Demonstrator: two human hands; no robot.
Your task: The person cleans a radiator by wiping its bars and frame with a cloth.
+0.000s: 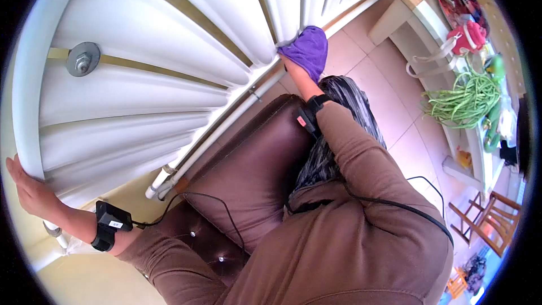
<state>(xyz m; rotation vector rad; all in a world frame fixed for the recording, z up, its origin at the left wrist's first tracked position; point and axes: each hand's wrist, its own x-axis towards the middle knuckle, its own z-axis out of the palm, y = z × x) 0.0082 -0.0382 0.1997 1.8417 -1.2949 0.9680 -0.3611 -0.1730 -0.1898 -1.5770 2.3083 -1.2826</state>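
A white ribbed radiator [141, 87] fills the upper left. My left hand [34, 192] lies against its outer edge at the far left, with the fingers stretched out and partly hidden. A purple cloth [307, 51] covers most of my right hand [297, 73], which presses it against the lower end of the radiator's ribs. The fingers of that hand are hidden in the cloth. Both wrists carry black straps with small boxes. A round grey disc with a bolt [83, 63] is fixed between two ribs.
Below me is a dark brown leather seat [248, 164], with white pipes [226, 127] beside it. Black cables run along my arms. To the right, a white table [415, 36] bears green beans [466, 100] and a red-and-white bag [468, 38]. A wooden chair [491, 220] stands lower right.
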